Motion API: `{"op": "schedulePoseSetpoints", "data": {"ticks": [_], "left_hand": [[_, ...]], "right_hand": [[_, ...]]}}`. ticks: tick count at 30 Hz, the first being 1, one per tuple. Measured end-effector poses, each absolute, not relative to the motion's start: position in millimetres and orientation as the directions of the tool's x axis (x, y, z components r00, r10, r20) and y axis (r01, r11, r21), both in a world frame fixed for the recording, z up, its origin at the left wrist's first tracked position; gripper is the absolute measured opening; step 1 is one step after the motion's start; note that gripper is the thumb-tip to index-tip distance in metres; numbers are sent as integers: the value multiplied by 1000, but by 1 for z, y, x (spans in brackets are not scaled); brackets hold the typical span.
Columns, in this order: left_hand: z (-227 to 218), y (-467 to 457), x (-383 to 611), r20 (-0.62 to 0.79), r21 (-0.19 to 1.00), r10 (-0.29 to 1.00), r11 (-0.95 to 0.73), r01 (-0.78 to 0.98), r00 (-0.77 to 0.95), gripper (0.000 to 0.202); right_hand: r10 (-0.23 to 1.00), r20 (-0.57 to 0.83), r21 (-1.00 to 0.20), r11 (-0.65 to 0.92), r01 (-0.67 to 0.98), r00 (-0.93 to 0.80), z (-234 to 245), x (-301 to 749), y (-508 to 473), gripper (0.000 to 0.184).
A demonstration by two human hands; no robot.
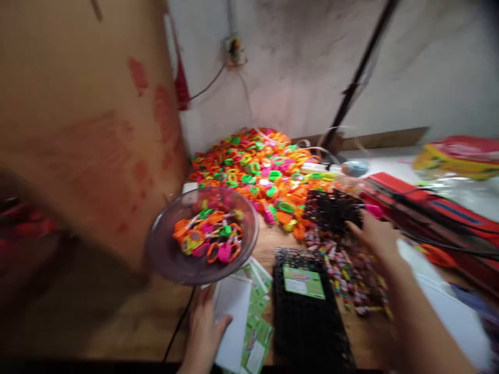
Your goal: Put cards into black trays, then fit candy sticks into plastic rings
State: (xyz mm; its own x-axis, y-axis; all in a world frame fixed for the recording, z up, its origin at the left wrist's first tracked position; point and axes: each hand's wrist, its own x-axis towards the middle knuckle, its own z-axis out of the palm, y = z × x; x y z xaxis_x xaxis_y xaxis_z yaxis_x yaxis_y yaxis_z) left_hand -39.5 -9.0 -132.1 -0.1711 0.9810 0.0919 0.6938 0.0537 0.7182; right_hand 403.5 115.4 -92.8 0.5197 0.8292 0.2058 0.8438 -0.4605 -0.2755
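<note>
My left hand lies beside a blank white card, thumb spread from the fingers, holding nothing. Under and next to that card are green printed cards. My right hand reaches out to a black openwork mesh piece, thumb on its near side and the other fingers partly hidden; its edge appears gripped, though blurred. Below it lies a pile of small multicoloured wrapped sticks. Between my hands stands a black mesh-like stack with a green and white card on top.
A translucent bowl holds colourful plastic toy pieces. Behind it, a large heap of orange, green and pink pieces rests against the wall. A big cardboard box blocks the left. Red tool-like equipment with cables lies right.
</note>
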Motion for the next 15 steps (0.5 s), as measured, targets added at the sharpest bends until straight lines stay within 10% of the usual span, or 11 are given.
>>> {"op": "schedulePoseSetpoints", "data": {"ticks": [3,15], "left_hand": [[-119,-15,-34,-33,765,976,163,623,-215,63],[-103,-26,-32,-50,813,971,174,556,-232,56]], "right_hand": [[825,373,-111,-413,904,423,-116,417,116,52],[689,644,-259,-210,943,331,-97,399,103,48]]}}
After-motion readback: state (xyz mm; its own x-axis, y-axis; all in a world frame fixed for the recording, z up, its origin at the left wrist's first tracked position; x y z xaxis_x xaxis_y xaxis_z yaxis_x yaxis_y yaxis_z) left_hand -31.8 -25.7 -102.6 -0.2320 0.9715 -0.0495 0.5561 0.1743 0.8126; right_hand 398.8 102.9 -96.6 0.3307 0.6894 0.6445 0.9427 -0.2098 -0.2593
